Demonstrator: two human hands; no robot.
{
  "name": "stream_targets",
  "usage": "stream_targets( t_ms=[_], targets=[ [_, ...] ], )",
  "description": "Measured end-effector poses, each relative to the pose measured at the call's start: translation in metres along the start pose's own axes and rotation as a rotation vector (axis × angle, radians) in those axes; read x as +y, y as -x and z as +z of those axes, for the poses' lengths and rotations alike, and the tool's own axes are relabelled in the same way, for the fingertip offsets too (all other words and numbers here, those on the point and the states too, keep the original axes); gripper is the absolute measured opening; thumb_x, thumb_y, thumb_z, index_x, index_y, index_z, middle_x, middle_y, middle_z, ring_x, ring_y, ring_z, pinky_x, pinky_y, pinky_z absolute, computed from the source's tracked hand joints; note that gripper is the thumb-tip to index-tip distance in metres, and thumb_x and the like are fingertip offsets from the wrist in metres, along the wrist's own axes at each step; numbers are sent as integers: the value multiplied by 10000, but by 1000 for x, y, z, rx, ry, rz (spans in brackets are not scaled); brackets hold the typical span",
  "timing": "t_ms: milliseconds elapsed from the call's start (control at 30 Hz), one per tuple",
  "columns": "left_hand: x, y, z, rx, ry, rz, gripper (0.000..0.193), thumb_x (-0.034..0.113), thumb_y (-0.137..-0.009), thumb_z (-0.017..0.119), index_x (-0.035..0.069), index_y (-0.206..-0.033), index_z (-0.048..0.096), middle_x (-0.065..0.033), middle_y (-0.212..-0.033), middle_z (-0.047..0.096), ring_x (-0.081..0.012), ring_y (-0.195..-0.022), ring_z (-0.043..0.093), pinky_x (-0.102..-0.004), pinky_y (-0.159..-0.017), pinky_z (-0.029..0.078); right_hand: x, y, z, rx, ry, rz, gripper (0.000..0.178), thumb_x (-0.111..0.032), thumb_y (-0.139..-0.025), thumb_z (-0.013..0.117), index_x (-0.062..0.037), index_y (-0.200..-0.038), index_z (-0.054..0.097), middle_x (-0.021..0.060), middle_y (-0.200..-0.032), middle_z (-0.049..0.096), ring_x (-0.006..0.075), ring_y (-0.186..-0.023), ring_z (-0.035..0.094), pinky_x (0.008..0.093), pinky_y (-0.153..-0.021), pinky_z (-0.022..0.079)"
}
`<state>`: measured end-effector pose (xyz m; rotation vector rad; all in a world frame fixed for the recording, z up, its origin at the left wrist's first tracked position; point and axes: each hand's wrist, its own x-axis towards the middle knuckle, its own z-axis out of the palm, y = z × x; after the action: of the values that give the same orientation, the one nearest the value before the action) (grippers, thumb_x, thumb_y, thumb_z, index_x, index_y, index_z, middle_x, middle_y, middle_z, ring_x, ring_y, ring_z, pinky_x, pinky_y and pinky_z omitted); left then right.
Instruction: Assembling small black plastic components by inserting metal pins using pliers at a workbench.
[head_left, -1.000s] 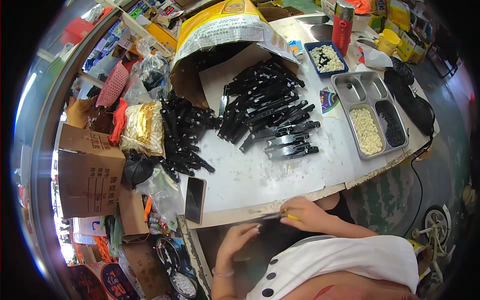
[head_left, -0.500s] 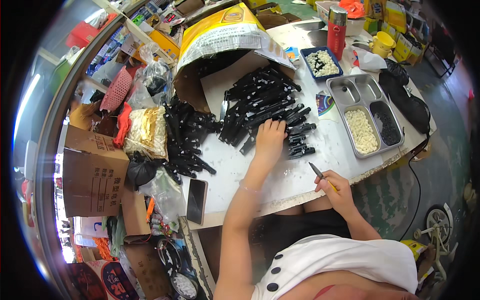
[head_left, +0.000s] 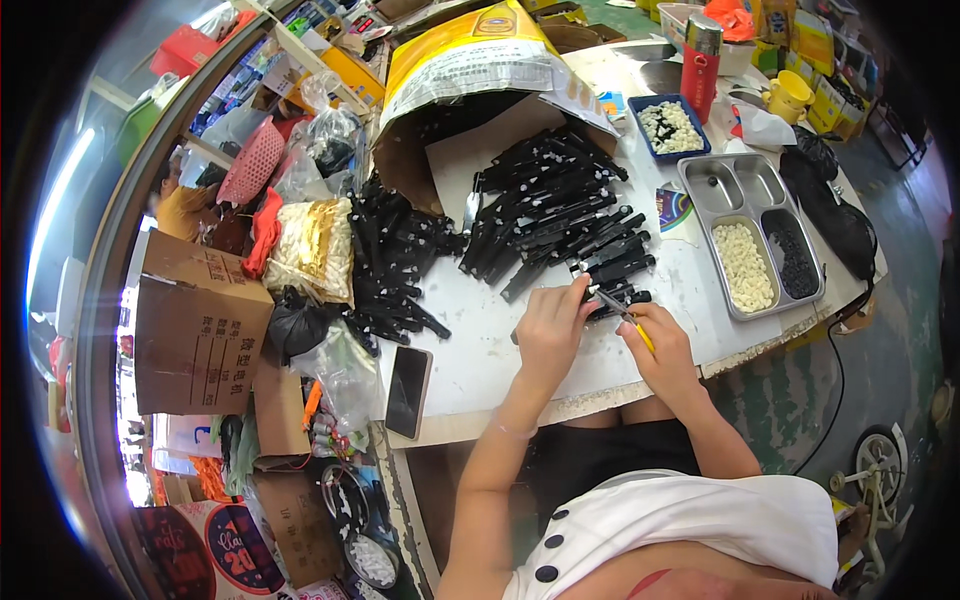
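My left hand (head_left: 552,328) is closed at the near edge of a pile of black stick-like parts (head_left: 545,215) with small white bits on them. It appears to grip one such black part, mostly hidden by the fingers. My right hand (head_left: 662,350) is closed around a slim pointed tool (head_left: 643,336) with a yellow handle and grey tip; its exact kind is unclear. The tool's tip meets the left fingertips. Several more black parts (head_left: 628,262) lie in a row just beyond both hands.
A metal divided tray (head_left: 712,222) holds cream and black small pieces. Behind it stand a blue tray (head_left: 636,128) and a red flask (head_left: 701,75). An open sack (head_left: 470,75) lies behind the pile. A phone (head_left: 408,392) and cardboard box (head_left: 200,335) sit at left.
My left hand has drawn back from the pile toward me, apparently with a black part. My right hand has brought the pointed tool up to it. The whole view has shifted slightly.
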<state>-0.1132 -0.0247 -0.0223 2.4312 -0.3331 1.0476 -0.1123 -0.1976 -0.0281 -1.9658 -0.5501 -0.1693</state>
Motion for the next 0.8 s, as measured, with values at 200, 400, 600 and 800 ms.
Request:
stream_targets(
  t_ms=[200, 400, 600, 800],
  targets=[
    [9, 13, -17, -56, -148, -42, 292, 116, -741, 727, 60, -1015, 642, -42, -717, 584, -191, -625, 548, -302, -539, 445, -5, 1, 8, -26, 65, -88, 198, -141, -864, 606, 51, -818, 593, 147, -894, 581, 312, -816, 561, 376, -714, 462],
    [16, 34, -35, -99, -246, -103, 251, 50, -737, 712, 49, -971, 620, -78, -668, 537, -208, -556, 523, -311, -501, 421, -7, 14, 16, -87, 43, -159, 168, -107, -844, 629, 47, -796, 581, 146, -857, 572, 313, -754, 558, 369, -657, 457],
    [41, 81, -102, -466, 857, -1228, 192, 149, -917, 567, -31, -961, 617, -12, -708, 554, -82, -586, 474, -227, -530, 364, -4, 46, 14, -293, -18, -388, 192, -149, -773, 712, -14, -744, 579, 97, -806, 591, 270, -701, 568, 353, -609, 464],
    [30, 134, -142, -813, 706, -1291, 313, 189, -929, 552, -20, -1156, 602, -38, -813, 622, -96, -711, 552, -227, -643, 447, 9, 80, 25, -436, -184, -333, 185, -191, -786, 709, -30, -826, 629, 80, -902, 616, 272, -831, 596, 344, -734, 486]
  ],
)
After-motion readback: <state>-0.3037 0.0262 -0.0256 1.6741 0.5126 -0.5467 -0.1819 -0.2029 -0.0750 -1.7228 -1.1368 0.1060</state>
